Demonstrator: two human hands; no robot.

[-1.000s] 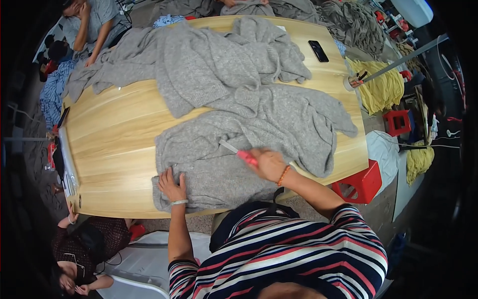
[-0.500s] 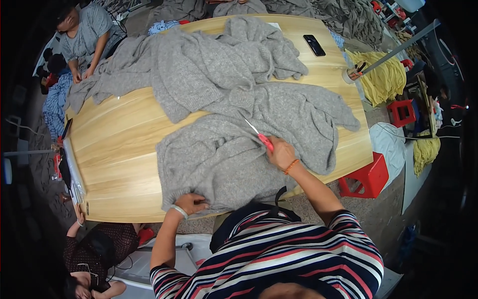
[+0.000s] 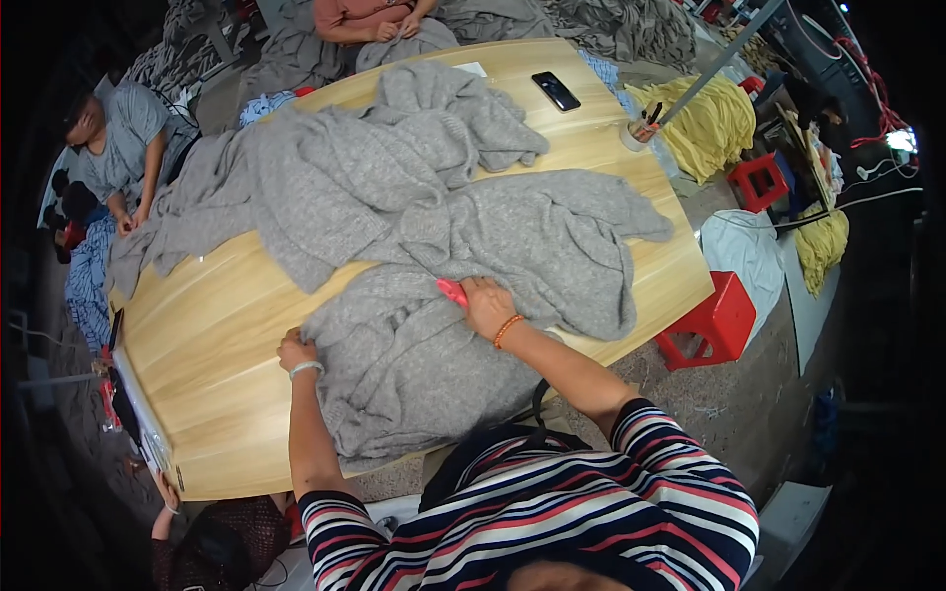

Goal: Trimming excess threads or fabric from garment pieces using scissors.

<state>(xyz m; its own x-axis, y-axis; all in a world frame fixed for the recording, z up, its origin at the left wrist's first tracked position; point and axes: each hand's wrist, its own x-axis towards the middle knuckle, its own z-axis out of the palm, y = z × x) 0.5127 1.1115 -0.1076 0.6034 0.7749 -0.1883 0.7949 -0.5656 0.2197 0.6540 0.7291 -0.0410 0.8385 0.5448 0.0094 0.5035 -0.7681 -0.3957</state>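
Note:
A grey knitted garment (image 3: 463,325) lies spread on the near half of a light wooden table (image 3: 217,325). My right hand (image 3: 487,303) rests on the middle of the garment, closed around a small red-handled tool (image 3: 451,292) that points left and away. My left hand (image 3: 295,351) grips the garment's left edge, fingers curled into the knit. Both forearms come up from the lower edge, over my striped sleeves.
A second pile of grey knitwear (image 3: 365,167) covers the far half of the table. A black phone (image 3: 556,91) and a cup of pens (image 3: 641,130) sit at the far right. Red stools (image 3: 714,320) stand to the right. Other people sit at the far edge and at the left.
My left hand has moved up from the garment's near edge to its left edge. My right hand with the red tool has shifted slightly toward the garment's middle.

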